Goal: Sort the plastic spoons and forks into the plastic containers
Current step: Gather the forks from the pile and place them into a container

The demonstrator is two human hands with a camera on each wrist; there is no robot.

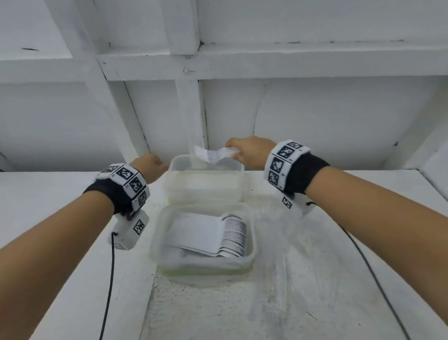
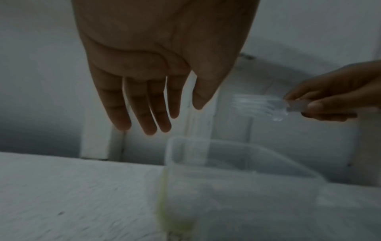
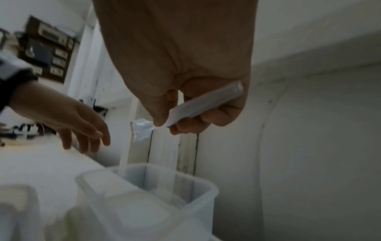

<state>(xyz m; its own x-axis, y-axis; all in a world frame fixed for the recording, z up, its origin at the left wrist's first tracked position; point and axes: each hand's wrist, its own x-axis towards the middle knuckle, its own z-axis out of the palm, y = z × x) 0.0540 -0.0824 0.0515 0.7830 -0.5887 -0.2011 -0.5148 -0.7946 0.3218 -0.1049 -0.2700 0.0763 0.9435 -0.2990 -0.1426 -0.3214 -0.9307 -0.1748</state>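
Two clear plastic containers stand on the white ledge. The near container (image 1: 159, 239) holds a nested stack of white spoons (image 1: 220, 234). My right hand (image 1: 245, 151) grips a bundle of clear plastic forks (image 1: 218, 154) just above the far container (image 1: 205, 182). In the right wrist view the fork handles (image 3: 206, 104) lie under my curled fingers, with the heads (image 3: 142, 130) sticking out past the thumb. My left hand (image 1: 153, 164) hovers open beside the far container's left rim and holds nothing; its fingers (image 2: 144, 117) are straight. What is inside the far container cannot be made out.
A white wall with wooden battens (image 1: 189, 107) rises directly behind the far container. The ledge (image 1: 299, 282) runs toward me, with raised white sides left and right. Black cables (image 1: 107, 290) trail from both wrist cameras.
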